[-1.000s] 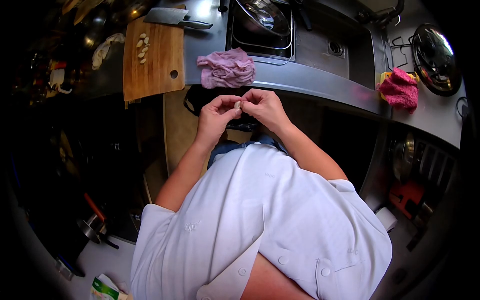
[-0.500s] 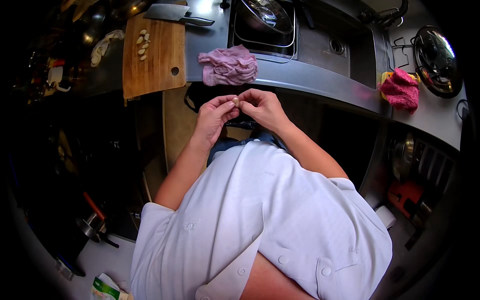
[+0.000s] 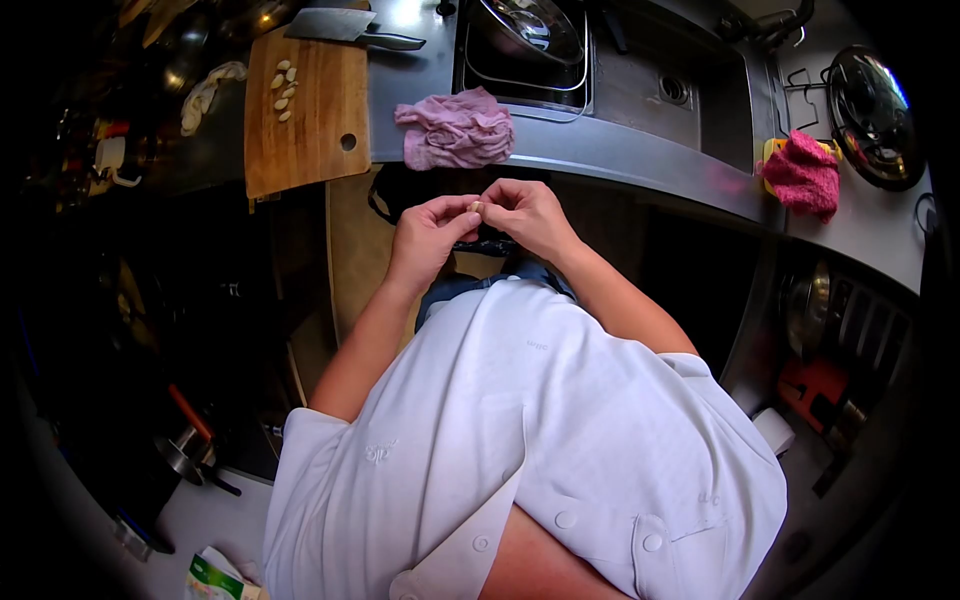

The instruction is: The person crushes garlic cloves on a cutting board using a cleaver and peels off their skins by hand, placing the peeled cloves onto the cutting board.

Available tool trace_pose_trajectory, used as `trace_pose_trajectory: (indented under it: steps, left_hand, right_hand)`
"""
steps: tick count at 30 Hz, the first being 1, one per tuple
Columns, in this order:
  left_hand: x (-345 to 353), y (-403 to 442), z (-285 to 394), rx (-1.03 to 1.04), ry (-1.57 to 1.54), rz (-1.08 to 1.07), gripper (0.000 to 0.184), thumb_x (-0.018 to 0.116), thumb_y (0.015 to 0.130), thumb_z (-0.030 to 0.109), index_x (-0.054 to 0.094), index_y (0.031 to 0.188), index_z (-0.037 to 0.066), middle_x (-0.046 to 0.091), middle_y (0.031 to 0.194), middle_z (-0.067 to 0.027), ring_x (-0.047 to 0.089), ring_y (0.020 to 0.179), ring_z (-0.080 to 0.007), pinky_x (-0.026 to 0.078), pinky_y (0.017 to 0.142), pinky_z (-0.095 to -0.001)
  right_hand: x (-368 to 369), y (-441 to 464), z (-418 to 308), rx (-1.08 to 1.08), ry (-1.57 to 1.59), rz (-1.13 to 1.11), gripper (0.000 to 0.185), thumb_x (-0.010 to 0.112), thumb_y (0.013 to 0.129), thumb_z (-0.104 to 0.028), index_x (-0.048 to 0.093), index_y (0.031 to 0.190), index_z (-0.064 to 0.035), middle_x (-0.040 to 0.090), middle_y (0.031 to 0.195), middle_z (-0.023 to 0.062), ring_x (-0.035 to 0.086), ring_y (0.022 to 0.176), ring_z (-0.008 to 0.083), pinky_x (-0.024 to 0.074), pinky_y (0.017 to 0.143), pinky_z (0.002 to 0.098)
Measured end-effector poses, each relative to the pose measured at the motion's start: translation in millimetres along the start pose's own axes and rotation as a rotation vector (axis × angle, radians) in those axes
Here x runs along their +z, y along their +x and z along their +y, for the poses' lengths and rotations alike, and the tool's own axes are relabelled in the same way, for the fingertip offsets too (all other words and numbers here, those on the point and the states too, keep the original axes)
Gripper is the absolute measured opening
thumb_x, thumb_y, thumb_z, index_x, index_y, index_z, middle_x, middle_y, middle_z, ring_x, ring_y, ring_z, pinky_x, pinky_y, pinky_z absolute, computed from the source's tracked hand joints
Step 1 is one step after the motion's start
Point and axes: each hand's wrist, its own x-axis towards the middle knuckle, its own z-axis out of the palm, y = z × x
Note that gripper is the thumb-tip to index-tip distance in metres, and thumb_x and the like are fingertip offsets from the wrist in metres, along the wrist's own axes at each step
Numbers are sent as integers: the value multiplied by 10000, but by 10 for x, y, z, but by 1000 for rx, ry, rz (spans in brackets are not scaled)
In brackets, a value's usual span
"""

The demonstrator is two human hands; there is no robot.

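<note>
Both hands meet in front of my waist, above a dark bag (image 3: 492, 246) and just short of the counter's edge. Between the fingertips is a small pale garlic clove (image 3: 475, 207), mostly covered by the thumbs. My left hand (image 3: 426, 236) pinches it from one side, thumb against bent fingers. From the other side my right hand (image 3: 528, 216) grips it, also in a pinch. Several peeled garlic cloves (image 3: 284, 90) lie on the wooden cutting board (image 3: 308, 150) at upper left. A cleaver (image 3: 330, 25) rests across the board's far end, its handle over the counter.
A crumpled pink cloth (image 3: 457, 130) lies at the counter's front edge. Behind it a metal bowl (image 3: 530, 30) sits in a rack beside the sink (image 3: 665, 125). At right are a red cloth (image 3: 803, 177) and a glass lid (image 3: 872, 118). A folded white cloth (image 3: 210, 95) is left of the board.
Both hands stay close together at the same spot. The fingertips have shifted slightly and closed further over the garlic clove, so less of it shows. The view has moved a little.
</note>
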Motion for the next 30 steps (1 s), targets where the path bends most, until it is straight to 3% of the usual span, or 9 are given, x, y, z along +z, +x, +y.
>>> trace_pose_trajectory:
  steps: [5,8,10,13,16,19,25,30]
  left_hand:
    - [27,-24,-52,86,249,31,242,650,1035,93,733,1242,0,749,989,-28,666,799,-68,569,740,-230]
    - [39,-8,-123,144,282,68,230,617,1049,79,737,1231,5,739,973,-22,654,777,-68,561,720,-232]
    - [33,24,-164,143,263,104,224,599,1052,66,741,1213,2,734,969,-24,651,771,-73,557,705,-235]
    - [90,-21,-73,303,502,174,211,617,1030,50,745,1190,-1,723,961,-48,658,755,-98,547,677,-251]
    - [54,-17,-121,486,718,184,207,649,983,43,742,1163,0,713,1011,-155,718,821,-285,570,719,-350]
    - [103,-51,-90,504,739,192,203,661,965,25,745,1148,0,714,1019,-174,706,886,-352,572,765,-389]
    - [116,-56,-151,537,730,176,186,656,958,-11,741,1124,-11,715,1005,-168,721,865,-312,574,744,-364]
    - [87,-60,-165,274,365,127,198,666,981,0,741,1164,-16,739,1011,-99,722,830,-153,590,732,-275]
  right_hand:
    - [-8,7,119,2,122,-66,236,764,903,-208,735,948,22,711,796,44,596,736,82,509,689,272]
    - [-9,-26,68,48,23,-64,113,725,943,-99,723,976,9,701,862,6,607,794,56,512,723,237]
    - [12,-28,89,29,32,-15,126,726,943,-97,735,1011,10,710,862,9,617,776,59,522,714,237]
    - [7,-53,17,60,44,-4,146,726,948,-97,750,1041,12,725,850,16,626,744,61,533,687,239]
    - [19,-92,-71,37,12,3,159,732,951,-116,756,1035,17,737,831,28,632,715,66,541,665,247]
    - [48,-97,-9,-81,-112,61,165,737,941,-129,751,1006,21,742,808,55,641,691,82,545,652,260]
    - [66,-99,25,-229,-258,115,157,724,915,-125,717,937,31,711,748,94,622,662,95,537,637,275]
    - [83,-101,0,-187,-191,102,133,713,908,-103,700,930,28,690,747,95,608,667,92,529,636,268]
